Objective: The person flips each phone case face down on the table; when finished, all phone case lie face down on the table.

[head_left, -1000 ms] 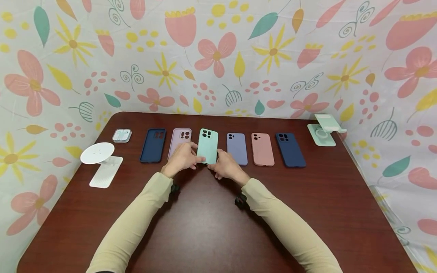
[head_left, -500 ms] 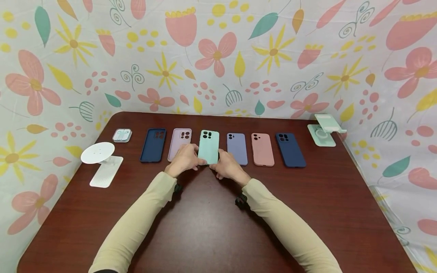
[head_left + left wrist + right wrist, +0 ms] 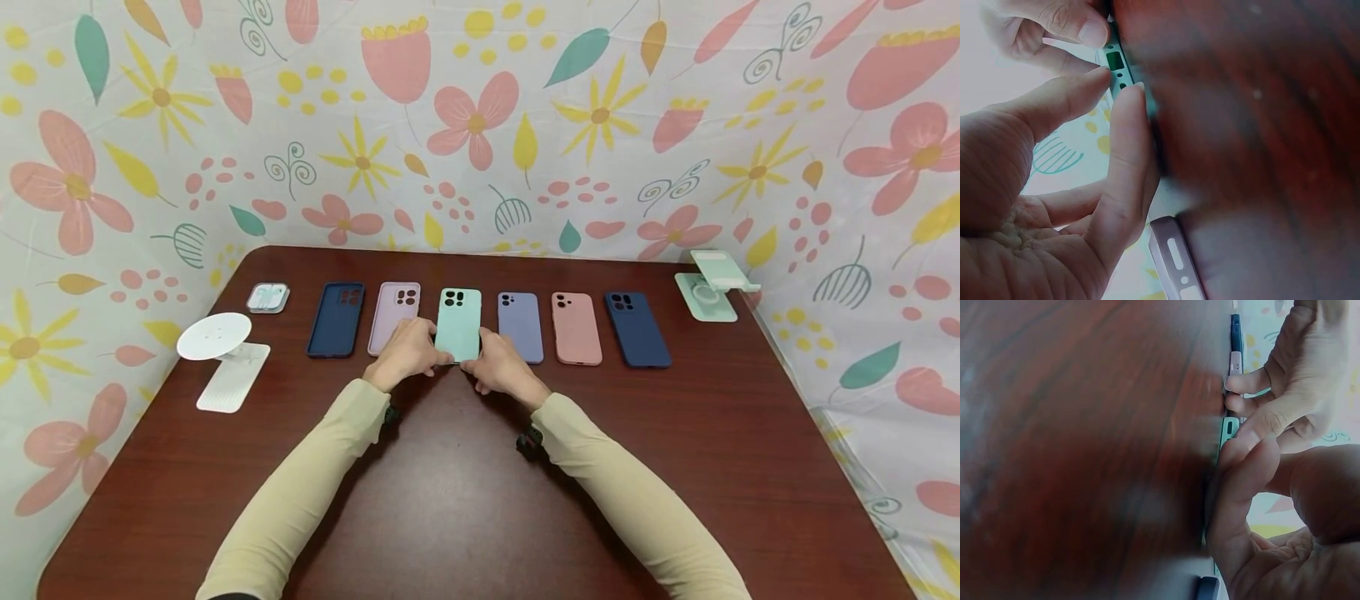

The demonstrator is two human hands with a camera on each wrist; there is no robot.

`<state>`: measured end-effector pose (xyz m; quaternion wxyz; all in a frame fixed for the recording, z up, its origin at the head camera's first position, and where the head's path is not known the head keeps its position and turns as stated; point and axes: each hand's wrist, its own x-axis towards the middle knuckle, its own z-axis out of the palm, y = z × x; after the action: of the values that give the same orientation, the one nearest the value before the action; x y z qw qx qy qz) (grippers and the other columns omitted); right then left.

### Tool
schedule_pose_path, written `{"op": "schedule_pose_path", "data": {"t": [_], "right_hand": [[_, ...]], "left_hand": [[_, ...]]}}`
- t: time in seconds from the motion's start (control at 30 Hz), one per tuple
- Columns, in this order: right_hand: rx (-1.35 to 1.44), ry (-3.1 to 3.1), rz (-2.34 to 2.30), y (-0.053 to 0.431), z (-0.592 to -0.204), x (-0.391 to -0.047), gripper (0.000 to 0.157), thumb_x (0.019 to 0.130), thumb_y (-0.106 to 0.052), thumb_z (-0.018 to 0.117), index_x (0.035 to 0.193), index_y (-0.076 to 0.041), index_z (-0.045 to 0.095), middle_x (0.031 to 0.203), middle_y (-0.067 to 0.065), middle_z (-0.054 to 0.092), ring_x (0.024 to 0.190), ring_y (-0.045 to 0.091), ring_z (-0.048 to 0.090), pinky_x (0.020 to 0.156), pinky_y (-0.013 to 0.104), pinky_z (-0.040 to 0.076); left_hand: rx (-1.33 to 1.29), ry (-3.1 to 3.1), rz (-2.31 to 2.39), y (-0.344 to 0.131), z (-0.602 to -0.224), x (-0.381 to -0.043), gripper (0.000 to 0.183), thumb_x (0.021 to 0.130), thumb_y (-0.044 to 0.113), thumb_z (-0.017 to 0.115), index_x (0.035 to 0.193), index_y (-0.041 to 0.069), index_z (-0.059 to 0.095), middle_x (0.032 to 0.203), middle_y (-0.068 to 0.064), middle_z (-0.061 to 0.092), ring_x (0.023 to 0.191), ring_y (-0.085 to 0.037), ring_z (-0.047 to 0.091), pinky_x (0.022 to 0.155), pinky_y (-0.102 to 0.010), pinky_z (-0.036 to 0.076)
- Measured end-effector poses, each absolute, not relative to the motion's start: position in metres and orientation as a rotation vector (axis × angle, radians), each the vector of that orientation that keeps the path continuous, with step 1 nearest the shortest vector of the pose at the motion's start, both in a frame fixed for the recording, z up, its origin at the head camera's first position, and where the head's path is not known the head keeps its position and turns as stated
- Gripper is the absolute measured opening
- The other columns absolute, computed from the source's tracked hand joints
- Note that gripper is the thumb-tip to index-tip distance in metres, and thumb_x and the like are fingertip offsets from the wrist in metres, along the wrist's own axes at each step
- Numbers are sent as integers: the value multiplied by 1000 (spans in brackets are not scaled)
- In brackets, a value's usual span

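A mint green phone case (image 3: 459, 323), back up with its camera cutouts at the far end, lies in the middle of a row of cases. My left hand (image 3: 407, 350) holds its lower left corner, while my right hand (image 3: 501, 363) holds the lower right corner. In the left wrist view, thumb and forefinger sit at the case's bottom edge beside a port cutout. The right wrist view shows fingers of both hands close together at that same edge. Left of it lies a lilac case (image 3: 390, 321), partly covered by my left hand; right of it lies a periwinkle case (image 3: 521, 325).
A dark blue case (image 3: 335, 325) stands at the row's left end; a pink case (image 3: 577, 329) and another dark blue case (image 3: 639, 331) continue it rightward. Boxed earphones (image 3: 268, 297) and a white stand (image 3: 225, 358) are at left, a mint stand (image 3: 712, 287) at far right.
The mint case has shifted slightly right and toward me and sits straighter in the row. My left hand moved slightly right with it; the last half second shows almost no motion.
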<state>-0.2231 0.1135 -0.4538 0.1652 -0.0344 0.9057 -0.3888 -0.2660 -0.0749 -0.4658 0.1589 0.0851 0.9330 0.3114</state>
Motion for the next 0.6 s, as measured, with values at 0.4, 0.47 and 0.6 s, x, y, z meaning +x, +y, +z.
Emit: {"op": "schedule_pose_path", "data": {"t": [0.4, 0.47, 0.6], "right_hand": [[-88, 2553, -1155, 109, -467, -228, 94, 102, -22, 78, 171, 0, 19, 69, 10, 73, 49, 19, 68, 50, 32, 58], [-119, 2560, -1163, 108, -473, -231, 96, 101, -24, 78, 172, 0, 18, 68, 8, 72, 49, 19, 69, 50, 32, 57], [-187, 2554, -1194, 99, -471, -229, 94, 101, -25, 78, 171, -2, 21, 71, 7, 72, 51, 20, 70, 52, 33, 58]], "left_hand": [[230, 2666, 954, -90, -432, -239, 63, 98, 27, 82, 148, -5, 61, 107, -14, 80, 63, -10, 78, 102, -44, 63], [220, 2680, 945, -95, -427, -237, 66, 97, 27, 82, 151, -4, 59, 111, -16, 79, 64, -9, 77, 107, -46, 60], [195, 2715, 931, -108, -421, -234, 68, 96, 28, 84, 150, -4, 59, 113, -18, 79, 64, -9, 78, 109, -48, 59]]}}
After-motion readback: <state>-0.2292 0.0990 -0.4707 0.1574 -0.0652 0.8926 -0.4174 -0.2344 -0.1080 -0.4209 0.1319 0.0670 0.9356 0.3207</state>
